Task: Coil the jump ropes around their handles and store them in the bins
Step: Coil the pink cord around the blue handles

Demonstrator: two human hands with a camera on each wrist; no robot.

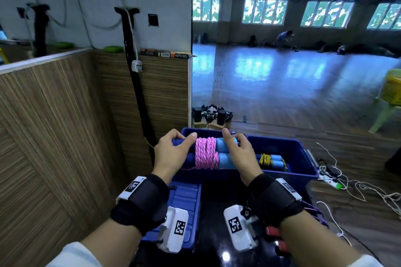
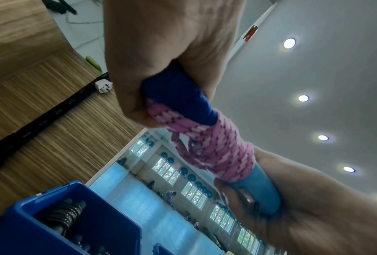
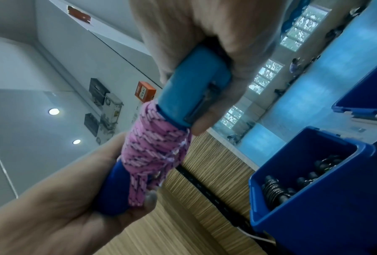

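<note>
A pink jump rope (image 1: 206, 153) is coiled around its two blue handles, which lie side by side. My left hand (image 1: 171, 151) grips the dark blue handle ends (image 2: 178, 96). My right hand (image 1: 236, 149) grips the light blue ends (image 3: 194, 82). I hold the bundle level above the near edge of two blue bins. The right bin (image 1: 303, 158) holds a yellow rope bundle (image 1: 272, 160) with light blue handles. The left bin (image 2: 52, 224) holds coiled black ropes (image 3: 277, 188).
A blue bin lid (image 1: 186, 199) lies below my left wrist. Red handles (image 1: 276, 236) and a purple rope (image 1: 314, 212) lie under my right forearm. White cords and a power strip (image 1: 332, 182) trail on the floor at right. A wood-panel wall (image 1: 65, 125) stands on the left.
</note>
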